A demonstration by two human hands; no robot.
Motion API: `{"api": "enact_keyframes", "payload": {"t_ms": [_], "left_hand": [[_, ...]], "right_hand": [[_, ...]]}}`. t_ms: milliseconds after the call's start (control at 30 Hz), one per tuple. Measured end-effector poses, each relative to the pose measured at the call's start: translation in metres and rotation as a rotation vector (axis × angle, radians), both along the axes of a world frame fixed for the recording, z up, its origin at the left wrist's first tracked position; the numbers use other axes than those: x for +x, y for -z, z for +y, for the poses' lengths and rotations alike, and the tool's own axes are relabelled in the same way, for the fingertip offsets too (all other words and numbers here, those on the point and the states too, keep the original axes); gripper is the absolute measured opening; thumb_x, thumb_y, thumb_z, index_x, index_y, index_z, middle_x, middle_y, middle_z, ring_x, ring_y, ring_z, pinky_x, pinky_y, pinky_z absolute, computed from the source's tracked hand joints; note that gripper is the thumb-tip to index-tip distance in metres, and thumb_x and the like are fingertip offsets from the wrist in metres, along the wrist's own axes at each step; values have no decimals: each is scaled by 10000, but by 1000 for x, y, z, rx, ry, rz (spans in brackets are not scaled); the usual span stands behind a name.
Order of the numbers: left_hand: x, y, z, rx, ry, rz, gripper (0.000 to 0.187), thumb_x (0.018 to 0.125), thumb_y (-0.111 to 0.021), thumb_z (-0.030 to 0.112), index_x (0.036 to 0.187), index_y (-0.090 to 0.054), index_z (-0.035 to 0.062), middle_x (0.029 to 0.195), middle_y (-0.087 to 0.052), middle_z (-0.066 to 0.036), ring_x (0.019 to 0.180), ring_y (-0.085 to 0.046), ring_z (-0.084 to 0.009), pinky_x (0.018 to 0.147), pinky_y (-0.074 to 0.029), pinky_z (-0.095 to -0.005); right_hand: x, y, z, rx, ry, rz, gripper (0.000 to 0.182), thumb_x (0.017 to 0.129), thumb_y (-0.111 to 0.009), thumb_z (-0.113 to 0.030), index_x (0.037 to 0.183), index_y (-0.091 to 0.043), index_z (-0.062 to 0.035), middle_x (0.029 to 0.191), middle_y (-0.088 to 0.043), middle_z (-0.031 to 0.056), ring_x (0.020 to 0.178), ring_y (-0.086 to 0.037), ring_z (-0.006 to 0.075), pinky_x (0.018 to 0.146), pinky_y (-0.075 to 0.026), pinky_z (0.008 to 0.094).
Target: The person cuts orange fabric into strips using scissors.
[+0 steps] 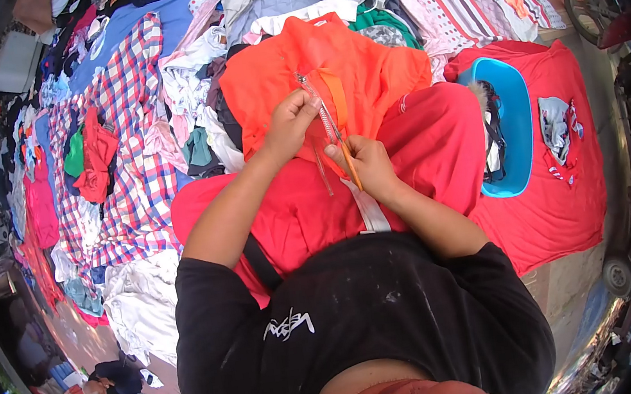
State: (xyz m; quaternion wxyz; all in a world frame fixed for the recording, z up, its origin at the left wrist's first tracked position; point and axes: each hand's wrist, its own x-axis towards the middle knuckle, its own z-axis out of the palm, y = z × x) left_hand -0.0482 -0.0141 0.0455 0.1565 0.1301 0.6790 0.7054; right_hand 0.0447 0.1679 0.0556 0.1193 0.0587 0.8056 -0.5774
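Observation:
An orange-red garment (254, 78) is spread over my lap, on top of my red trousers (437, 131). Above it, my left hand (295, 123) pinches the side of a clear strip with a whitish zigzag line (327, 121). The fingers of my right hand (366, 162) are closed around a slim orange-handled tool (349, 163), whose upper end lies beside the strip. What the tool's tip touches is too small to tell. An orange band (334, 94) runs behind the strip. A thin clear length (323, 172) hangs down between my hands.
Heaped clothes (199, 85) and a checked cloth (124, 79) lie to the left and ahead. At the right, a blue basin (515, 125) with dark items stands on a red cloth (569, 213). Another person (114, 383) is at the lower left. A wheel (590, 6) shows upper right.

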Motion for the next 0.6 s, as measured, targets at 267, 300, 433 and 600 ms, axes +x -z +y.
{"api": "enact_keyframes", "payload": {"t_ms": [267, 300, 433, 600], "left_hand": [[9, -8, 9, -62, 144, 155, 210, 1042, -528, 177, 908, -552, 16, 929, -483, -35, 855, -482, -119, 785, -423, -291], [9, -9, 10, -53, 162, 153, 209, 1043, -526, 177, 911, -555, 18, 937, -485, -36, 863, -484, -122, 790, -423, -293], [9, -8, 9, -52, 190, 146, 218, 1055, -517, 200, 925, -561, 30, 917, -490, -12, 842, -483, -103, 773, -426, -280], [10, -6, 0, -84, 329, 45, 212, 1070, -506, 225, 984, -590, 51, 920, -528, 21, 866, -506, -65, 795, -435, -260]], "right_hand": [[-2, 11, -3, -348, 30, -143, 504, 960, -685, -449, 688, -534, -53, 563, -477, -28, 534, -435, 49, 466, -353, 262], [-1, 11, -3, -352, 35, -136, 496, 965, -678, -447, 692, -537, -58, 563, -477, -34, 530, -432, 43, 462, -347, 254], [0, 7, -1, -309, 27, -114, 494, 968, -672, -452, 698, -536, -62, 561, -468, -36, 503, -435, 44, 442, -343, 247], [0, 7, 2, -415, 13, -168, 470, 975, -662, -446, 723, -533, -70, 546, -460, -31, 460, -440, 53, 409, -344, 242]]}}
